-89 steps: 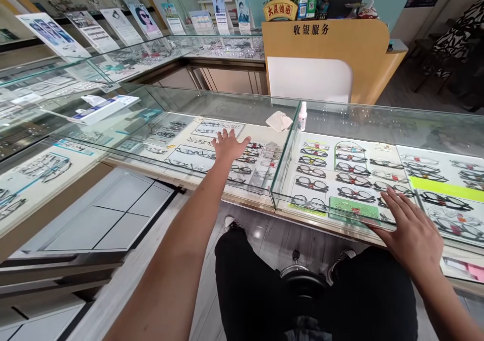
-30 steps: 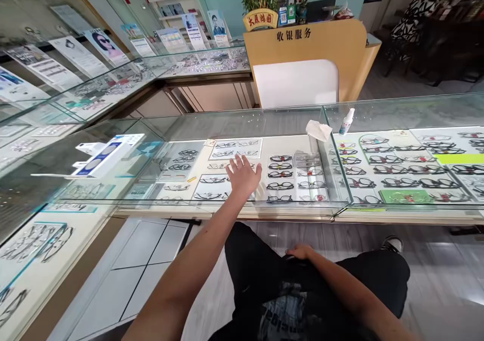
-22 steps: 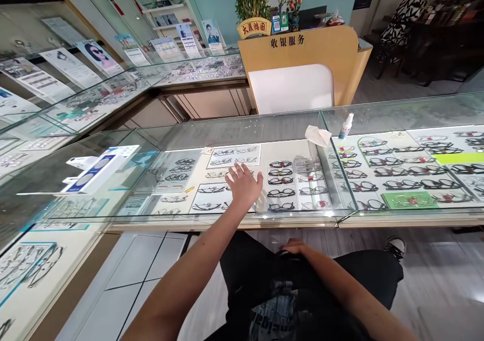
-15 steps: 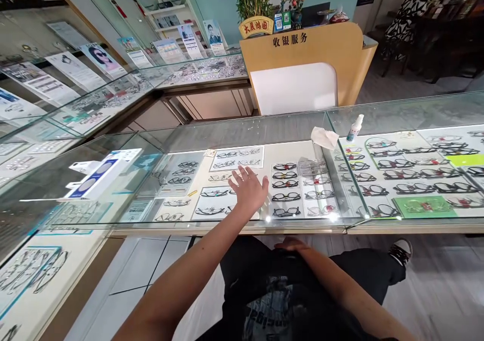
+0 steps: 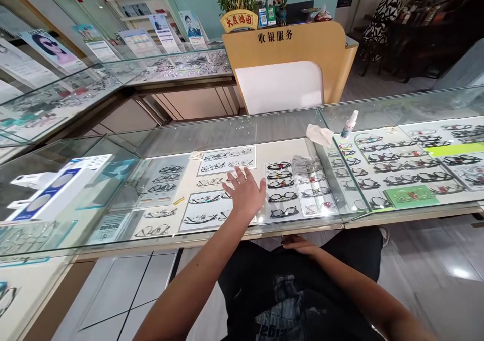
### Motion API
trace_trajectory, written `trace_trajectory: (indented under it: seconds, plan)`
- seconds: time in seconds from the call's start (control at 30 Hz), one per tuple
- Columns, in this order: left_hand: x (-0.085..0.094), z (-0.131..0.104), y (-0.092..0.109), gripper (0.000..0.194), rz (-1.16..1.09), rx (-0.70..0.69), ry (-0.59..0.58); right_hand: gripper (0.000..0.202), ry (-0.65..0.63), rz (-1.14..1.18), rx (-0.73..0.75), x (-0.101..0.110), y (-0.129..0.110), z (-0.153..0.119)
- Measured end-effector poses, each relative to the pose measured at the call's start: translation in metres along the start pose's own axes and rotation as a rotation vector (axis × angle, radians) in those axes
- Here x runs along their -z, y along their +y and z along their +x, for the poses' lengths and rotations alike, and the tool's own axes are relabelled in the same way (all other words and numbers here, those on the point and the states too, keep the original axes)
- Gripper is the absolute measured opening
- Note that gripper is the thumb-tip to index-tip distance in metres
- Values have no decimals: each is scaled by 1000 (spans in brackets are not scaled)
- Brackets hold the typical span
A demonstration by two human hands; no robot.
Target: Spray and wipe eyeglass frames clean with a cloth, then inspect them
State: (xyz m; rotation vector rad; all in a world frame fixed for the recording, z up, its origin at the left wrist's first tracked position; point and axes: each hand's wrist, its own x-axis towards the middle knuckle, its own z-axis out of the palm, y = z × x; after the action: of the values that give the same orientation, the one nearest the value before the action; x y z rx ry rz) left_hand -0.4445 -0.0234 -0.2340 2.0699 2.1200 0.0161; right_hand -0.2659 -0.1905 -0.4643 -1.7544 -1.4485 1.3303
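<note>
My left hand (image 5: 246, 190) lies with fingers spread on or just above the glass top of the display counter (image 5: 272, 124); it holds nothing. Beneath the glass around it are rows of eyeglasses (image 5: 283, 196) on white trays. Low by my lap, under the counter's front edge, my right hand (image 5: 300, 244) rests with its fingers stretched out and nothing seen in them. A crumpled white cloth or tissue (image 5: 319, 134) and a small white spray bottle (image 5: 350, 124) sit on the glass, beyond my left hand to the right.
A white and blue box (image 5: 64, 187) stands on the counter at the left. Another glass case (image 5: 177, 68) runs along the back left with upright poster cards (image 5: 164, 32). Behind stands a wooden cashier desk (image 5: 328, 43). A person (image 5: 385, 15) sits at the far right.
The view has shifted, so the counter and desk sit further left in the picture. My left hand stays spread over the glass. My right hand stays by my lap.
</note>
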Motion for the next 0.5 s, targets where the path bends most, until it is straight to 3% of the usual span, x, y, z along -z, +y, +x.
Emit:
trace_trajectory:
  seconds: [0.07,0.13,0.23,0.33,0.5]
  plan:
    - [3,-1,-1,90,-9,-14,-16,37,-94,285,-122,17,7,-12]
    - [8,-2,-3,87,-35,-51,-41,41,-97,550,-230,35,15,-20]
    - [15,-8,-9,76,-133,-132,-68,38,35,848,-338,57,29,-24]
    - [22,-23,-18,62,-330,-306,-51,35,203,1052,-404,68,42,-24]
    - [29,-66,-34,44,-575,-598,117,29,322,1234,-498,65,52,-23]
